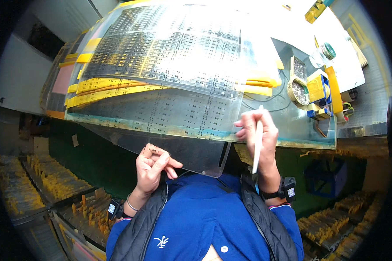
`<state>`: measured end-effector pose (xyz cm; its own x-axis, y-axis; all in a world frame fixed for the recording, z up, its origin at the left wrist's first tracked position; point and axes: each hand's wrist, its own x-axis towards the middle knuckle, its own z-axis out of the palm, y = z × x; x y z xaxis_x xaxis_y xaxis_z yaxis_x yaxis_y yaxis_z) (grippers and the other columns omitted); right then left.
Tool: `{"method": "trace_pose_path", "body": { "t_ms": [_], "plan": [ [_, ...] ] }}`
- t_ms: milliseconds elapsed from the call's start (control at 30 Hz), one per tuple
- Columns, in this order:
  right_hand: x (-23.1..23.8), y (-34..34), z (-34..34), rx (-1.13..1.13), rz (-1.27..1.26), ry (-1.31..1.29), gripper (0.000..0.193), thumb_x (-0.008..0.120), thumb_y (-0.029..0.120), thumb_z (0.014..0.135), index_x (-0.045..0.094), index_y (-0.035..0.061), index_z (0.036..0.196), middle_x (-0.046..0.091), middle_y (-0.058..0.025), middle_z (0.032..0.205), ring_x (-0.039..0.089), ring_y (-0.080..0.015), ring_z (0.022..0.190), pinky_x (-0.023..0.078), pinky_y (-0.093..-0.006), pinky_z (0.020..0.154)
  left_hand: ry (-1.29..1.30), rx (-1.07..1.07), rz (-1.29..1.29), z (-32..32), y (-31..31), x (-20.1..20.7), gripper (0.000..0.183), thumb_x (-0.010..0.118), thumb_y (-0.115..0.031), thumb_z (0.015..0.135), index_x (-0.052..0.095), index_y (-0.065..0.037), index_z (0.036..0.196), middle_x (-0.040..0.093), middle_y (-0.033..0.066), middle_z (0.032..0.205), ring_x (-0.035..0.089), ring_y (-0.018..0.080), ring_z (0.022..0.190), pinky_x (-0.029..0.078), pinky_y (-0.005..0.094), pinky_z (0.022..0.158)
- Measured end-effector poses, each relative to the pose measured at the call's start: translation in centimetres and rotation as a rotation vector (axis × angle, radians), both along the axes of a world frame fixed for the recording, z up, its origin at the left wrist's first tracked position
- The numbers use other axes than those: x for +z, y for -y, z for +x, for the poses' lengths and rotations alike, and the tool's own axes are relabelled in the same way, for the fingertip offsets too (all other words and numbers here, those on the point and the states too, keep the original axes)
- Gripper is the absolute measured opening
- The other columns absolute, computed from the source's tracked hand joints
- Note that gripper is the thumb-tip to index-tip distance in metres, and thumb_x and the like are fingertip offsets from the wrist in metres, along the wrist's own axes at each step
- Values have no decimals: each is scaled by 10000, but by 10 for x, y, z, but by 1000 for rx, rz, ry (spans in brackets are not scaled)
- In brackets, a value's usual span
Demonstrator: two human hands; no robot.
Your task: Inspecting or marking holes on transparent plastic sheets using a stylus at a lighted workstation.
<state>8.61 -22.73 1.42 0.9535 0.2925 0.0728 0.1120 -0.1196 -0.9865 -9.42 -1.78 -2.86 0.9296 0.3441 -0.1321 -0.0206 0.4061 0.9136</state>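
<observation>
My left hand (152, 167) is in front of the table edge with its fingers curled in and the thumb laid across. Several small black pieces (156, 150) sit along its index finger. In my right hand (262, 130) is a slim pale-handled tool (258, 145), gripped between thumb and fingers. Its dark end points down toward my wrist; its exact kind is unclear. Just beyond both hands lies a clear sheet (170, 111) carrying rows of small black bow-shaped pieces, and its front part reaches the table's near edge. Glare washes out the sheet's far part.
Below the table edge a clear panel (200, 158) juts toward me. At the right stand two containers of small dark bits (299, 91), a yellow-and-blue holder (319, 89), a jar (329, 51) and green-handled scissors (347, 109). Yellow strips (117, 91) lie beneath the sheet. Racks (56, 178) flank me.
</observation>
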Motion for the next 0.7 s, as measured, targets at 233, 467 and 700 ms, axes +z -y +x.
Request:
{"method": "trace_pose_path", "body": {
  "t_ms": [233,467,700],
  "plan": [
    [8,17,26,290,-20,533,537,439,445,1022,618,-10,1244,626,-111,902,557,-204,847,445,-316,823,-164,-154,29,-12,-34,10,67,550,-64,961,536,2,961,701,232,784,653,184,521,522,242,471],
    [-9,5,29,378,-61,152,291,583,166,961,657,5,1192,703,-90,934,633,-201,866,485,-305,813,-456,251,667,-11,-58,50,561,626,-296,974,513,-43,486,492,19,415,478,65,343,331,186,348],
    [-11,2,30,369,-53,152,276,587,158,961,667,3,1175,700,-101,919,638,-193,873,488,-304,808,299,-216,1406,54,-2,59,294,702,-83,825,690,8,1104,657,187,1201,619,349,1144,458,462,1005]
  ]
}}
